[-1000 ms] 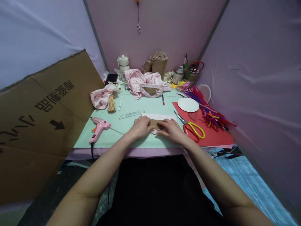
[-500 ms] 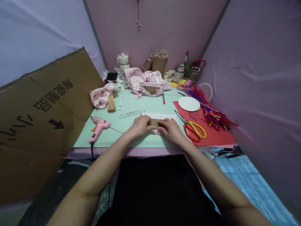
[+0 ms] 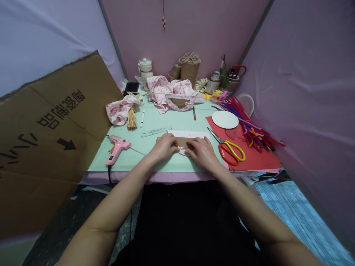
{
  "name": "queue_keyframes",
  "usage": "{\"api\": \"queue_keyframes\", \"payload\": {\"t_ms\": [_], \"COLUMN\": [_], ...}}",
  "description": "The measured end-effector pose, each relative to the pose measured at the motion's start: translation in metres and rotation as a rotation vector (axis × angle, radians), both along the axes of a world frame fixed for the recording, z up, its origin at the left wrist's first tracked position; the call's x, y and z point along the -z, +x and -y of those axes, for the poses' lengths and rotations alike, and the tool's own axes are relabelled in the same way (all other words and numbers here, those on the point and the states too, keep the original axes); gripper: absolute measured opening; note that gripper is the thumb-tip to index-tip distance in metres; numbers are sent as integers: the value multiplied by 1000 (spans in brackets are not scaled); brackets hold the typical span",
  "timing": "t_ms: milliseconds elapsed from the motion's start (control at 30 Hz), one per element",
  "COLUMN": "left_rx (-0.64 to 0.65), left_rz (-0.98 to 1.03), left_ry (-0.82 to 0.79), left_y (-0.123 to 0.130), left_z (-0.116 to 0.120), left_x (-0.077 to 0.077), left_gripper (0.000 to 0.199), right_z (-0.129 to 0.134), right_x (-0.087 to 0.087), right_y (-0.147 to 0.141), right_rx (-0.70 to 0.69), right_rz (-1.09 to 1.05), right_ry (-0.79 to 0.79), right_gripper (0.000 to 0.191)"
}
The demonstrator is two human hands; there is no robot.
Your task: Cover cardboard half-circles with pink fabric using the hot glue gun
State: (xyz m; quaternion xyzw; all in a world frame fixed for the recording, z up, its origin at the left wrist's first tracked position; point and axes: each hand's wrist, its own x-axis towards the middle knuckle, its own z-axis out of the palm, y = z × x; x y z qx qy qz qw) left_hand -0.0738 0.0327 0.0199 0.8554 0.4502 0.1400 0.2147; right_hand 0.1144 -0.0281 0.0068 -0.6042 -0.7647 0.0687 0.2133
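A brown cardboard piece [image 3: 183, 141] lies on white and pink cloth [image 3: 182, 150] at the near side of the table. My left hand [image 3: 165, 145] presses on the left end with fingers curled, its fingertips pinching the cloth's near edge. From the other side my right hand [image 3: 202, 149] bends over the right end, thumb and fingers on the same edge. Between the fingertips a bit of patterned cloth shows, turned up against the cardboard. Part of both the cardboard and the cloth is hidden under my hands.
A pink glue gun [image 3: 118, 148] lies at left, scissors [image 3: 229, 147] on red paper [image 3: 257, 157] at right. Beyond my hands are a clear ruler [image 3: 154, 132], a red marker [image 3: 194, 113] and a white disc [image 3: 225, 119]. A large cardboard sheet [image 3: 55, 147] leans at left.
The cloth's near edge has been turned up onto the cardboard between my fingertips. My hands stay at the two ends, and the camera view has shifted slightly.
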Motion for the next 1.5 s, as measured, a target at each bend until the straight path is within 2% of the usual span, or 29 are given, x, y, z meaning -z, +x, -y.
{"api": "queue_keyframes", "payload": {"t_ms": [133, 233, 300, 367, 433, 500, 567, 700, 800, 900, 1000, 1067, 1167, 1233, 1300, 1367, 1433, 1500], "left_rx": [-39, -139, -273, -490, -700, -824, -861, -887, -884, -902, -945, -917, -768, -617, -468, -343, -301, -241], "left_rz": [2, 66, 74, -27, -215, -361, -401, -322, -303, -228, -112, -28, 127, 247, 309, 311, 318, 356], "left_ry": [-1, 123, 245, 323, 289, 219, 192, 233, 215, 181, 181, 232, 293, 255, 151, 54, 29, 24], "left_y": [2, -20, -50, -83, -113, -134, -145, -151, -150, -146, -135, -117, -70, -27, 19, 58, 84, 95], "left_z": [-1, 7, 18, 34, 50, 63, 68, 61, 54, 56, 62, 67, 76, 83, 90, 97, 102, 107], "left_x": [-7, -21, -32, -38, -37, -29, -18, 0, 2, -4, -17, -27, -42, -49, -51, -50, -46, -42], "left_gripper": [8, 9, 16, 24, 36, 47, 51, 50, 47, 43, 41, 37, 27, 22, 20, 20, 23, 29], "right_z": [0, 1, 3, 5, 9, 14, 20, 34, 48, 64, 81, 90, 96, 91, 81, 69, 59, 52], "right_x": [0, -3, -6, -9, -11, -13, -15, -18, -17, -14, -14, -16, -20, -23, -26, -28, -30, -31], "right_y": [2, 4, 5, 8, 13, 18, 23, 28, 28, 25, 16, 5, -17, -30, -38, -39, -34, -25], "right_rx": [-3, -17, -20, -8, 16, 32, 37, 32, 44, 37, -11, -60, -113, -92, 9, 181, 343, 437], "right_rz": [-17, -61, -102, -155, -214, -265, -304, -353, -389, -437, -509, -584, -752, -962, -1223, -1468, -1648, -1756], "right_ry": [-2, -27, -33, 3, 75, 136, 171, 194, 174, 165, 169, 116, -78, -211, -301, -336, -307, -234], "right_gripper": [22, 22, 23, 26, 28, 28, 26, 23, 21, 18, 14, 13, 15, 28, 43, 50, 51, 46]}}
